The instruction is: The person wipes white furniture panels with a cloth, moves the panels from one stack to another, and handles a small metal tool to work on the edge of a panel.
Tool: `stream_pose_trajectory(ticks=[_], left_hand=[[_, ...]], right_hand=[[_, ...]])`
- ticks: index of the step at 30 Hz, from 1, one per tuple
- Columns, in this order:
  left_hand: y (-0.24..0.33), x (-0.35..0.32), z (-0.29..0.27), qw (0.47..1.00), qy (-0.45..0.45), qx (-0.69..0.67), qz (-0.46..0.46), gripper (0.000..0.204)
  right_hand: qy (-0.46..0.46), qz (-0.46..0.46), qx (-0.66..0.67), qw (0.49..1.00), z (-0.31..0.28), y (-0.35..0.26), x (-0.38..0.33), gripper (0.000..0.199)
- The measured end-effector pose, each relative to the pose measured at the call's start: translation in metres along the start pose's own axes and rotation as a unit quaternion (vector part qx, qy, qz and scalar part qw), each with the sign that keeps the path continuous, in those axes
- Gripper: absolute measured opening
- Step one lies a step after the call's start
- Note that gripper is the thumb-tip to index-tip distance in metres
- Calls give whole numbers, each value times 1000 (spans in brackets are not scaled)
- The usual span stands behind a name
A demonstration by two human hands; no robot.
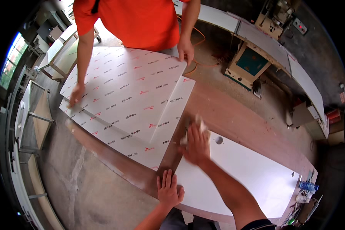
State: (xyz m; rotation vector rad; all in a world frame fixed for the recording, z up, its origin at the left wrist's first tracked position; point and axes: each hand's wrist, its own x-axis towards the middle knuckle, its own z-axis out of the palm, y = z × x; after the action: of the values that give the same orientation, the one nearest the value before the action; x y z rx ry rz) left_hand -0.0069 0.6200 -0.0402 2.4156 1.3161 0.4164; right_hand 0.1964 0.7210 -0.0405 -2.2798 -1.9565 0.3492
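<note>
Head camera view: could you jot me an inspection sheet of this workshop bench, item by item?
Surface: long reddish-brown workbench, dusty, curved by the lens.
Job's things: plain white panel with a round hole near its far edge; white rag at that panel's edge.
Clutter: plastic bottle and small tools at the bench's right end.
Hands: right hand lies on the rag; left hand lies flat on the panel's near edge.
Co-worker: person in an orange shirt rests both hands on stacked film-covered boards.
Cables: orange cable on the floor.
Surroundings: teal machine, concrete floor, windows at left.
</note>
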Motion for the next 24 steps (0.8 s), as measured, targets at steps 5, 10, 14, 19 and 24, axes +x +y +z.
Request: stream_pose_trajectory(ticks=[5,10,14,19,24], left_hand=[[-5,-5,0,1000,26,-7,-5,56],[-1,-4,-1,1000,-6,-7,-7,56],[-7,-7,-1,1000,11,0,-8,57],[-2,-1,2,999,18,-24,12,56],[-4,-6,3,999,27,-21,9,58]], right_hand=[[-174,-62,-110,977,-27,-23,-30,87],[-17,-7,8,1000,-11,6,5,91],[-138,-65,92,984,-13,-10,-72,88],[26,56,-32,998,-9,51,-19,90],[-108,-76,61,989,-3,6,-96,93]])
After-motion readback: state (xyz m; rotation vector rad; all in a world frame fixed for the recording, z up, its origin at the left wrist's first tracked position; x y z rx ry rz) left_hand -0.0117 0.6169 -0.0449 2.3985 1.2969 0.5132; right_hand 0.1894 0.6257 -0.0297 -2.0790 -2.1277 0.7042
